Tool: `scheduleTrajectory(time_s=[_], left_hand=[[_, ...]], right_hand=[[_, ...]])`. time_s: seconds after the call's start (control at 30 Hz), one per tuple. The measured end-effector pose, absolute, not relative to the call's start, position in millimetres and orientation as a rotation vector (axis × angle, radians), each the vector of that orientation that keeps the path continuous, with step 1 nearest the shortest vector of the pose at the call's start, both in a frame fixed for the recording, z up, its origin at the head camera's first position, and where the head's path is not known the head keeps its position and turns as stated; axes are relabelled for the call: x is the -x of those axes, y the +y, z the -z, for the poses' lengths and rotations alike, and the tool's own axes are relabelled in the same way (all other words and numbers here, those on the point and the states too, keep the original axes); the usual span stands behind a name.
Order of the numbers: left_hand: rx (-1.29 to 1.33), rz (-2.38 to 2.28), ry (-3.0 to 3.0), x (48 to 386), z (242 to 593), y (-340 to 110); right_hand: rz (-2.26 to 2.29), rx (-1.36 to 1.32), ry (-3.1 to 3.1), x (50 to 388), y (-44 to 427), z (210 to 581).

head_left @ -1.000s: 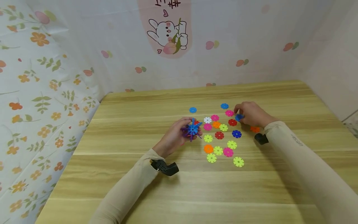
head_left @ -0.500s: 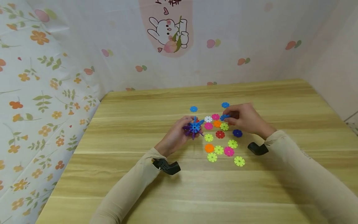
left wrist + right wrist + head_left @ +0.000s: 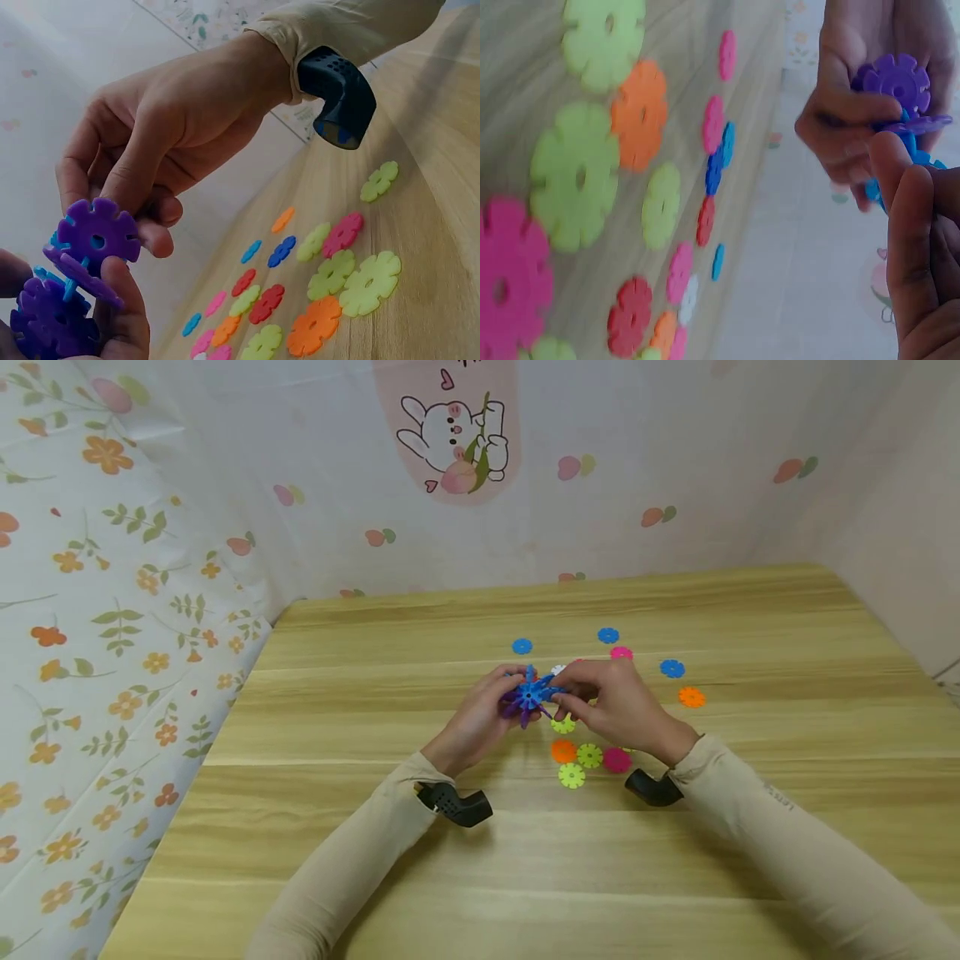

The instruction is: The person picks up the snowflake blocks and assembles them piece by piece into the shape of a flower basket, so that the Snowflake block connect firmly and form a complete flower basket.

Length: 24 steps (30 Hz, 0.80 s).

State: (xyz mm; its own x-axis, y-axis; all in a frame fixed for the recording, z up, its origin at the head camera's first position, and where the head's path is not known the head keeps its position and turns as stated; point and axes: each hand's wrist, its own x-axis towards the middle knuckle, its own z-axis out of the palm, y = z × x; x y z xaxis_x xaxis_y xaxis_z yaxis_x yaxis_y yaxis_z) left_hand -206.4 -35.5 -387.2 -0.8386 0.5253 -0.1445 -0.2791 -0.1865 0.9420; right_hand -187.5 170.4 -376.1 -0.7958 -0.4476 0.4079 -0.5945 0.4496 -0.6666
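Observation:
The left hand (image 3: 480, 720) grips a cluster of interlocked purple and blue notched discs (image 3: 529, 695), seen from above the table. Against the cluster's right side, the right hand (image 3: 626, 706) pinches a blue disc between thumb and fingers. In the left wrist view, purple discs (image 3: 99, 232) of the cluster stand at angles to each other beside the right hand (image 3: 169, 131). The right wrist view shows a purple disc (image 3: 897, 84) near the left hand (image 3: 847, 112); the pinched disc is mostly hidden by fingers.
Loose discs lie on the wooden table (image 3: 375, 843): a blue one (image 3: 672, 668) and an orange one (image 3: 692, 697) to the right, a blue one (image 3: 522, 646) behind the hands, and a green one (image 3: 572, 776) in front. Patterned cloth (image 3: 330, 468) hangs behind the table.
The right hand has moved left from the loose discs with a blue disc, reaching the cluster. The left hand stays nearly in place, still holding the cluster.

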Motion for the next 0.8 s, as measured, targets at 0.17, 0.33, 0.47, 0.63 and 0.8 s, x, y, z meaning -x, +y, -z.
scheduleTrajectory(time_s=[0.17, 0.33, 0.47, 0.63, 0.8], left_hand=[[-0.301, -2.055, 1.602, 205.2, 385.0, -34.2], [-0.350, -2.046, 1.641, 203.2, 381.3, -30.7], [-0.343, -2.042, 1.645, 203.4, 381.3, -27.6], [-0.386, -1.997, 1.617, 206.4, 384.6, -29.5], [-0.333, -2.031, 1.583, 210.6, 390.0, -40.0]], right_hand=[[-1.126, -0.933, -2.439, 184.9, 164.7, 376.5], [-0.943, -0.911, -2.339, 183.1, 158.9, 376.5], [-0.898, -0.888, -2.317, 182.2, 157.6, 377.9], [-0.968, -0.891, -2.351, 183.2, 162.1, 383.6], [-1.034, -0.906, -2.382, 184.1, 164.9, 388.7]])
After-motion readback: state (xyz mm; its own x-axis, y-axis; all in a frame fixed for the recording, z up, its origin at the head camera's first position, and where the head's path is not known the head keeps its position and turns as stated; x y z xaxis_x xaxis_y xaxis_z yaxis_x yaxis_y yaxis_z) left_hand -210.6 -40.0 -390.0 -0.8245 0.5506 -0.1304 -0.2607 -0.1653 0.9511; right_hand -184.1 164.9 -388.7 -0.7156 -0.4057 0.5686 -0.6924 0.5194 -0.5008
